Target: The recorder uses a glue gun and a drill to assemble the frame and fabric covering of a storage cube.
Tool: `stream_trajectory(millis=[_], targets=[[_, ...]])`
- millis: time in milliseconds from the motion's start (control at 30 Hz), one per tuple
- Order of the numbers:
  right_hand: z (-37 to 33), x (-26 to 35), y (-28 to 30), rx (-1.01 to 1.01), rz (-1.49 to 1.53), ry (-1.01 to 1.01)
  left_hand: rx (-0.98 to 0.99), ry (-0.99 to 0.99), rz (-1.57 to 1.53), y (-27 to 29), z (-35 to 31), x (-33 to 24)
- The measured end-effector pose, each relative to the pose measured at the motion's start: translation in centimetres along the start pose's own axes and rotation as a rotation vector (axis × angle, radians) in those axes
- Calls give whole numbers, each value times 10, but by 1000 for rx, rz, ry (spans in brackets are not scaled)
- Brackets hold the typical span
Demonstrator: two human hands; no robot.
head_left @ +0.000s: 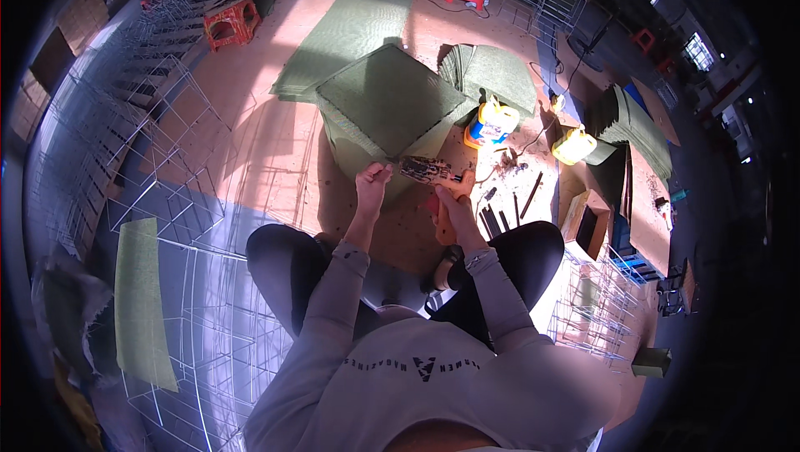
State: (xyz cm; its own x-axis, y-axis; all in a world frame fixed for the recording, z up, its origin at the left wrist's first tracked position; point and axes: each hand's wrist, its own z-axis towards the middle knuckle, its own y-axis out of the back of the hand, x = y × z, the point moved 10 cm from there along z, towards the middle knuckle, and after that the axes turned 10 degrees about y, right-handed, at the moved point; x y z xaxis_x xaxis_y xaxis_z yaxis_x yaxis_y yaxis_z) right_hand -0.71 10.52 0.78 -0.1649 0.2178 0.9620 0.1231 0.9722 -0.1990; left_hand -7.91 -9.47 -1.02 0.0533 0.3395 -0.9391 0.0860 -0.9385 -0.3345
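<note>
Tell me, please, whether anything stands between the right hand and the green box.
Yes: the black-smeared orange tool held in the right hand lies between that hand and the near corner of the green box; nothing else visible intervenes.

A big green box (392, 94) is standing on the brown floor (271, 139). Flat green sheets (350, 35) are lying behind it, a yellow jug (495, 121) is sitting beside it, and some dark sticks (532, 194) are lying near the jug.
</note>
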Motion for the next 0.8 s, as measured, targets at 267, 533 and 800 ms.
stream_trajectory(millis=[267,533,800], targets=[[-9,-5,-1,-106,92,-8,-14,55,-121,-3,3,15],[-14,-28,-10,-131,192,-38,11,62,-72,4,9,17],[-13,0,2,-57,103,-50,33,58,-118,-21,2,10]])
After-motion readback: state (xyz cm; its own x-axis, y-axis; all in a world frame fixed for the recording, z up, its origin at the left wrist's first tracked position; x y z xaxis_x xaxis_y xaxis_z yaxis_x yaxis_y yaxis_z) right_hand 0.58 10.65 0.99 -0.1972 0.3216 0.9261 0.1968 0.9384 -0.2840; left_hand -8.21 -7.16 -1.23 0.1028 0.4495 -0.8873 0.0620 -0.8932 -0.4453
